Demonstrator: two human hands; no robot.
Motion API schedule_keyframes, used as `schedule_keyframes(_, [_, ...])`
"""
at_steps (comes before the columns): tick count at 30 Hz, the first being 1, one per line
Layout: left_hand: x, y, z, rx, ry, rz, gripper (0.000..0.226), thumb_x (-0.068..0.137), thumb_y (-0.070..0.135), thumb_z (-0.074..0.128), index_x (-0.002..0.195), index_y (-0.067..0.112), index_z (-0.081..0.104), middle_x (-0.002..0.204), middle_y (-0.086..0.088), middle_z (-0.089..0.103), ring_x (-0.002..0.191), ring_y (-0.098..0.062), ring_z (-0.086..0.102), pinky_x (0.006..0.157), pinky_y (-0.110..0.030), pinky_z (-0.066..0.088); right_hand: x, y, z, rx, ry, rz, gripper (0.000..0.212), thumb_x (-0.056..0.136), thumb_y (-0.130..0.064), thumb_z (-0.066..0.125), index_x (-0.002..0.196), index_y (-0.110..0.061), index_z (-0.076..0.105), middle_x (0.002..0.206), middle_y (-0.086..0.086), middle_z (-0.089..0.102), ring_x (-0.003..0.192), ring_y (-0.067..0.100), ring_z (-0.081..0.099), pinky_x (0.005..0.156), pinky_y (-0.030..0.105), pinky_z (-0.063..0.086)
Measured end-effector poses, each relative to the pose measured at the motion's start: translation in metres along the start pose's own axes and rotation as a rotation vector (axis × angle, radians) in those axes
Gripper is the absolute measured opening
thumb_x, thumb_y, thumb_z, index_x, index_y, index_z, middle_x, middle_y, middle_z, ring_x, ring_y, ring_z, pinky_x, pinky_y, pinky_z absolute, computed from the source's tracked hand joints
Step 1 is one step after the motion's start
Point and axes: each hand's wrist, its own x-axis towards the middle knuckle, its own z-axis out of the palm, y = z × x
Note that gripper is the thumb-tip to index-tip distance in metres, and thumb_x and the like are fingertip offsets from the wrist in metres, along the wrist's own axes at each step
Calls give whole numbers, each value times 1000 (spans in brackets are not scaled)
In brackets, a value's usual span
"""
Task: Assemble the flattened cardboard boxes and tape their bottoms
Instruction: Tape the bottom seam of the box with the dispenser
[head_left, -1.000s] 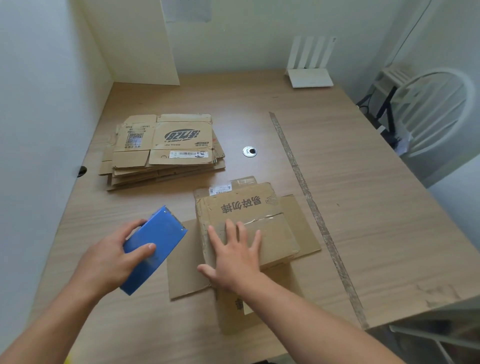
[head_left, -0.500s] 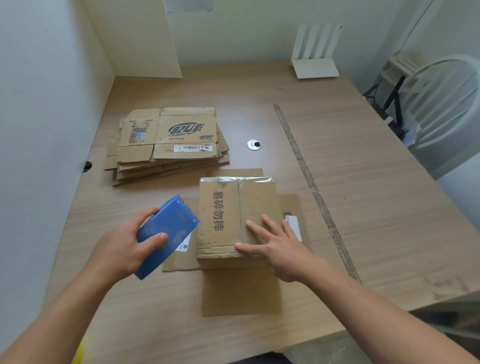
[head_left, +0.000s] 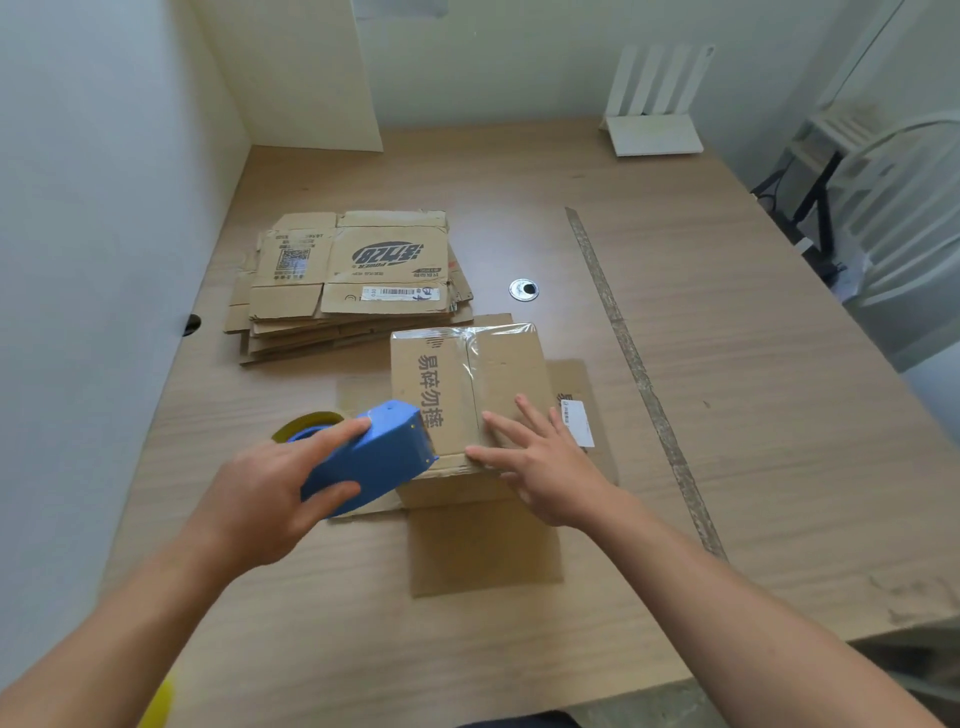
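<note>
An assembled cardboard box (head_left: 498, 374) stands upside down in the middle of the table, its open flaps spread flat around it. Clear tape runs along its centre seam and far edge. My right hand (head_left: 540, 462) presses flat on the near right part of the box's bottom, fingers spread. My left hand (head_left: 275, 493) grips a blue tape dispenser (head_left: 374, 457) with a yellowish tape roll behind it; its front end touches the box's near left edge. A stack of flattened boxes (head_left: 353, 280) lies behind to the left.
The wooden table (head_left: 753, 441) has a strip of old tape residue (head_left: 639, 379) running front to back and a round cable grommet (head_left: 523, 289). A white router (head_left: 654, 124) stands at the back. A white chair (head_left: 909, 208) is at the right; a wall borders the left.
My left hand has brought the blue dispenser right and forward onto the box's near left edge. Before that, the box was turned a quarter. My right hand stays flat on it.
</note>
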Motion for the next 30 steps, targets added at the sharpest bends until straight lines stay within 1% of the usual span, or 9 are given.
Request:
schedule_keyframes(5, [-2, -1, 5, 46, 120, 275, 45, 98, 50, 44, 133, 22, 53, 93, 3, 73, 74, -15, 55, 67, -28, 44, -4, -19, -23, 587, 237, 31, 51, 98, -34, 61, 146, -36, 46, 149, -10, 47, 142, 9, 35, 118, 36, 30])
schedule_keyframes(9, [2, -1, 6, 92, 138, 363, 42, 96, 41, 54, 134, 25, 51, 90, 3, 72, 68, -20, 62, 69, -30, 47, 0, -38, -40, 834, 173, -11, 49, 99, -29, 60, 144, -44, 45, 136, -19, 55, 122, -3, 51, 103, 26, 46])
schedule_keyframes(13, [9, 1, 3, 105, 135, 423, 44, 94, 39, 57, 135, 24, 51, 88, 2, 71, 71, -20, 62, 71, -29, 44, 5, -47, -48, 874, 143, -47, 44, 99, -25, 61, 138, -42, 53, 132, -17, 58, 114, -2, 55, 95, 22, 51])
schedule_keyframes(16, [10, 1, 1, 94, 121, 413, 44, 94, 40, 57, 135, 25, 50, 87, 3, 70, 69, -20, 62, 69, -29, 45, 8, -49, -50, 906, 203, -34, 16, 96, -16, 65, 111, -19, 71, 119, -3, 67, 108, 7, 61, 91, 28, 53])
schedule_keyframes(18, [10, 2, 2, 82, 108, 395, 43, 95, 42, 56, 135, 26, 50, 85, 4, 70, 68, -21, 64, 68, -31, 47, 9, -51, -49, 905, 257, -27, 7, 95, -13, 66, 94, -18, 70, 110, 1, 70, 103, 12, 63, 85, 27, 53])
schedule_keyframes(21, [8, 2, 3, 24, 70, 362, 44, 97, 49, 51, 135, 28, 50, 89, 4, 72, 73, -20, 64, 70, -30, 48, 10, -52, -47, 852, 328, 12, 15, 94, -16, 67, 83, -26, 66, 102, -4, 69, 96, 8, 63, 78, 19, 49])
schedule_keyframes(25, [11, 4, -2, -45, -65, 278, 51, 93, 58, 47, 137, 31, 48, 99, 10, 73, 83, -11, 55, 68, -14, 36, 7, -48, -38, 877, 303, 91, 15, 92, -20, 70, 78, -24, 68, 102, -14, 61, 87, -7, 58, 74, 10, 42])
schedule_keyframes(28, [14, 4, -5, -90, -205, 196, 56, 83, 57, 50, 137, 47, 41, 103, 31, 60, 77, -8, 55, 63, -3, 33, 2, -42, -31, 857, 270, 142, 13, 92, -24, 71, 79, -24, 69, 107, -13, 57, 95, -3, 57, 84, 19, 45])
schedule_keyframes(30, [19, 3, -6, -174, -350, 105, 58, 80, 66, 46, 135, 62, 29, 110, 38, 48, 77, -5, 55, 67, -5, 36, -3, -39, -26, 870, 262, 169, 14, 92, -23, 71, 78, -24, 68, 109, -10, 55, 100, 4, 57, 89, 27, 48])
